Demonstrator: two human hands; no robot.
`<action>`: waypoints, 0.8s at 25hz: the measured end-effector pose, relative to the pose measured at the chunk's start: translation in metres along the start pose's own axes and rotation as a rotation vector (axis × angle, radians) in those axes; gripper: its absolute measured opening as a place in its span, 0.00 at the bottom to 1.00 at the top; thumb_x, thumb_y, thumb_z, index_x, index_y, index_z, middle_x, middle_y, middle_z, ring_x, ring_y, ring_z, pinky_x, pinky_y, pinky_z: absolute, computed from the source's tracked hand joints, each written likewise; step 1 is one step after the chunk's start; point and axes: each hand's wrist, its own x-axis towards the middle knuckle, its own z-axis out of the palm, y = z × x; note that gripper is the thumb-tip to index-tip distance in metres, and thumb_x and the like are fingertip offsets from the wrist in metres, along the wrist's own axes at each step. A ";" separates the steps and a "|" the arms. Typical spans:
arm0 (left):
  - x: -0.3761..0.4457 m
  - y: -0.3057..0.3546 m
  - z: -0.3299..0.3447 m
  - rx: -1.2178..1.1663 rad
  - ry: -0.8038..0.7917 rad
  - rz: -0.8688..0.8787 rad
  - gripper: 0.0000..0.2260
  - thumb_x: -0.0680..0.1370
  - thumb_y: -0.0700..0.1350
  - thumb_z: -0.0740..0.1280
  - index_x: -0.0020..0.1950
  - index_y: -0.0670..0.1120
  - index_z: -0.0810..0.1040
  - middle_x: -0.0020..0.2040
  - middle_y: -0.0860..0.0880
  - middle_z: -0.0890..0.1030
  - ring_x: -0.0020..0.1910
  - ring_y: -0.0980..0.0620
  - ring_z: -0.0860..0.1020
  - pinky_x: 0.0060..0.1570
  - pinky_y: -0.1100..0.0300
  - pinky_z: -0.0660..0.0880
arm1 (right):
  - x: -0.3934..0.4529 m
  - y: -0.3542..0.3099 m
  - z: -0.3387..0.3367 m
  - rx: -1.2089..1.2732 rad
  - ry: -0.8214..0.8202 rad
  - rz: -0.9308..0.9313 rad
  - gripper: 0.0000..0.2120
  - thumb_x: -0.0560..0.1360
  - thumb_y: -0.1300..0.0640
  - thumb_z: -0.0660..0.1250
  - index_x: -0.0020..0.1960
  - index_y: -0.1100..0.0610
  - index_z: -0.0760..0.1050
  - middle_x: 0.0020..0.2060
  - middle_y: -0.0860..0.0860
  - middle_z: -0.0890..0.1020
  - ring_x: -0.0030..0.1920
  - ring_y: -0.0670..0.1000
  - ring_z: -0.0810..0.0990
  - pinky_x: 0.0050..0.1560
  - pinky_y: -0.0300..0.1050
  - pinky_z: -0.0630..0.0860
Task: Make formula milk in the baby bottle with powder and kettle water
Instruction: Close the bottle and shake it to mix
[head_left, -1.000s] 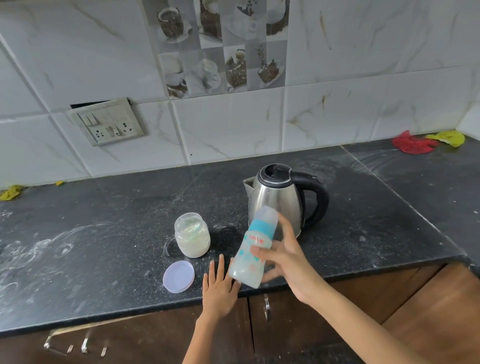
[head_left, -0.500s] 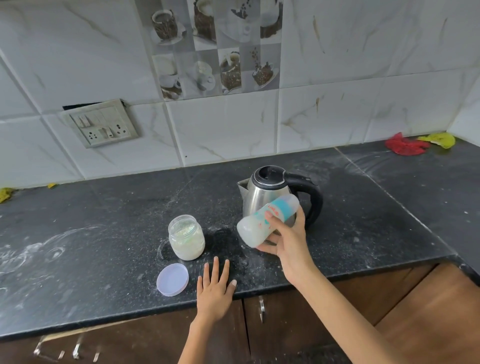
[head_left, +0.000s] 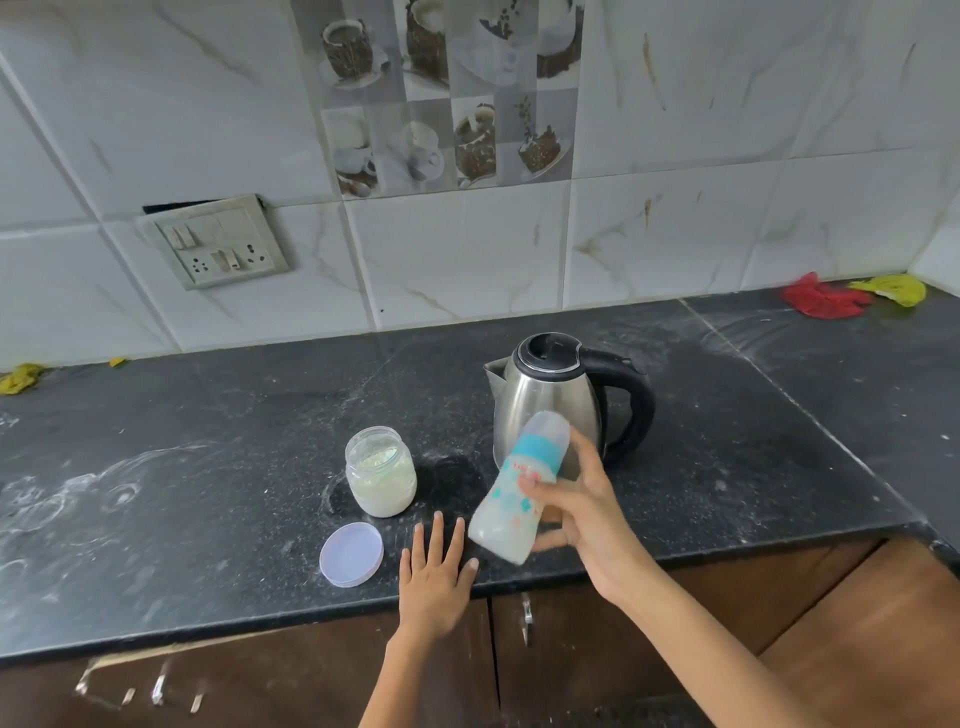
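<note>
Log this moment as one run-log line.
right hand grips capped, tilted baby bottle | left hand flat on counter | powder jar open

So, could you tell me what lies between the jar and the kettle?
In the head view, only bare, powder-dusted counter lies between the jar and the kettle.

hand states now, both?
Left hand: open, flat on the counter, holding nothing.
Right hand: closed around the baby bottle.
</note>
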 end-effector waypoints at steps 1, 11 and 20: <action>0.000 0.000 -0.001 -0.012 0.007 0.002 0.26 0.82 0.56 0.47 0.77 0.55 0.41 0.78 0.51 0.38 0.77 0.47 0.37 0.75 0.48 0.40 | 0.003 -0.002 -0.001 0.094 0.064 -0.030 0.36 0.68 0.57 0.74 0.70 0.42 0.63 0.58 0.54 0.80 0.53 0.58 0.84 0.45 0.63 0.82; 0.001 0.001 0.000 -0.042 0.012 0.006 0.26 0.82 0.56 0.49 0.77 0.54 0.44 0.78 0.51 0.40 0.77 0.47 0.38 0.75 0.49 0.40 | -0.002 -0.006 0.016 0.114 0.070 -0.007 0.35 0.71 0.58 0.73 0.72 0.42 0.62 0.58 0.54 0.81 0.51 0.57 0.85 0.44 0.60 0.83; -0.001 0.000 0.001 -0.009 0.005 0.018 0.25 0.82 0.56 0.47 0.77 0.54 0.42 0.78 0.50 0.39 0.77 0.46 0.38 0.74 0.48 0.41 | -0.006 -0.008 0.015 0.111 0.119 0.156 0.21 0.65 0.53 0.75 0.57 0.53 0.79 0.51 0.53 0.86 0.48 0.50 0.86 0.48 0.49 0.82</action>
